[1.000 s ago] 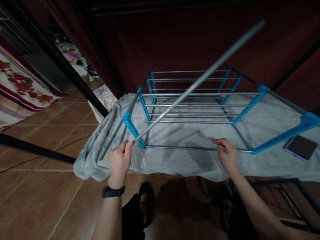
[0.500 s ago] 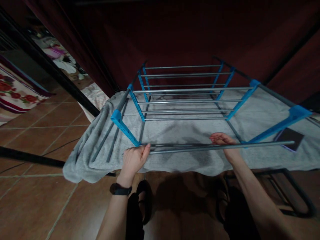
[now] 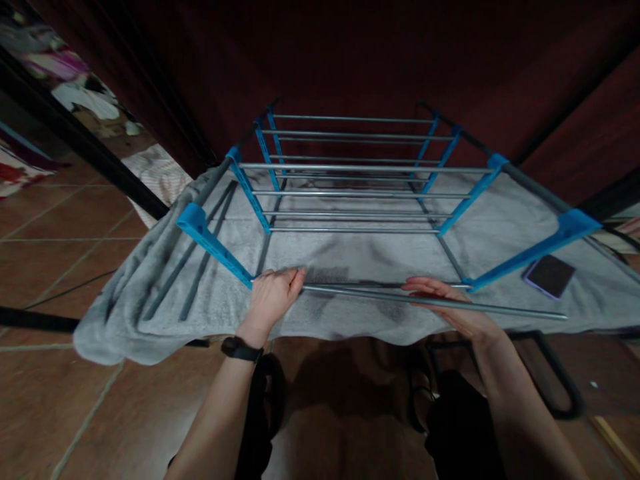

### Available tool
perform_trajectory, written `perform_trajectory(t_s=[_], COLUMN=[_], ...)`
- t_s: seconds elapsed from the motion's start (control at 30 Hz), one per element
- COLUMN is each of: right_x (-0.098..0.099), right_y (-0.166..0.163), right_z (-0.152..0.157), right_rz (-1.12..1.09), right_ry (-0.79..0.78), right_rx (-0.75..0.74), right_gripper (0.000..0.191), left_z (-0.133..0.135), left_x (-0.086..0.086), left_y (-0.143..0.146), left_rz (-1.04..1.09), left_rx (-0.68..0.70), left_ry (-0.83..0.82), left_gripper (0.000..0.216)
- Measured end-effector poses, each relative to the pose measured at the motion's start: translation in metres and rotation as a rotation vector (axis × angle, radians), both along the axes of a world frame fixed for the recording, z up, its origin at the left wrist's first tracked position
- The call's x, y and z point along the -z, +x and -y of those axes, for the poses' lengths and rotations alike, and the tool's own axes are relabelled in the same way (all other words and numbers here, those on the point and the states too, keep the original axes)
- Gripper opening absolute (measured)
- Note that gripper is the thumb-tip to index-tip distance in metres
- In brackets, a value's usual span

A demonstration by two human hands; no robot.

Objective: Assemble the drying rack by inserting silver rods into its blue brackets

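Observation:
A grey metal rod (image 3: 360, 293) lies slantwise along the near side of a rack frame (image 3: 345, 168) with blue plastic uprights and grey tubes. My left hand (image 3: 274, 293) is closed around the rod's left end, close to the lower end of the blue left front upright (image 3: 215, 245). My right hand (image 3: 450, 303) is beneath and behind the rod's right half, its fingers stretched out to the left and the rod crossing over them. A lower crossbar (image 3: 380, 285) of the frame runs just behind the rod. The rod's right end sticks out freely past my right hand.
A grey blanket (image 3: 350, 257) covers the surface under the frame. Two loose tubes (image 3: 195, 287) lie at its left. A dark, purple-edged phone-like object (image 3: 550, 275) lies at the right. Black metal bars (image 3: 95, 153) stand at the left, and a dark red curtain (image 3: 350, 53) hangs behind.
The rod's right end has tipped down toward me. My right hand has moved slightly lower with its fingers straighter, while my left hand keeps hold of the left end. The view has shifted.

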State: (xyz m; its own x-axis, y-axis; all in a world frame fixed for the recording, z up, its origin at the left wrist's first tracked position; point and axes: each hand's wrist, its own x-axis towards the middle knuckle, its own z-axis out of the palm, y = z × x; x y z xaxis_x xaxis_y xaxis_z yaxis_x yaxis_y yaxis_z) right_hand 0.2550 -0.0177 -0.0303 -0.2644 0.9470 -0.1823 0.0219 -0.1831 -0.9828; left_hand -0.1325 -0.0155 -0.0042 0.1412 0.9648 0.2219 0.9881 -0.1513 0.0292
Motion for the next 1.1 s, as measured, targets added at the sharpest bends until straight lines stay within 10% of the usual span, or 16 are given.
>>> perform_trajectory(t_s=[0.43,0.73,1.1], right_x=[0.003,0.001,0.001], right_y=[0.010,-0.019,0.012], right_z=[-0.009,-0.003,0.002], right_rz=[-0.336,-0.411,-0.458], right_ry=[0.003,-0.045,-0.094], right_rx=[0.353,0.173,0.347], right_gripper=[0.015,0.013,0.011], left_z=[-0.014,-0.001,0.004], left_x=[0.015,0.028,0.024], left_y=[0.019,0.037,0.056], left_rz=[0.095,0.080,0.048], left_rx=[0.058,0.327,0.473], left_ry=[0.021,0.009,0.073], left_gripper=[0.048,0.032,0.023])
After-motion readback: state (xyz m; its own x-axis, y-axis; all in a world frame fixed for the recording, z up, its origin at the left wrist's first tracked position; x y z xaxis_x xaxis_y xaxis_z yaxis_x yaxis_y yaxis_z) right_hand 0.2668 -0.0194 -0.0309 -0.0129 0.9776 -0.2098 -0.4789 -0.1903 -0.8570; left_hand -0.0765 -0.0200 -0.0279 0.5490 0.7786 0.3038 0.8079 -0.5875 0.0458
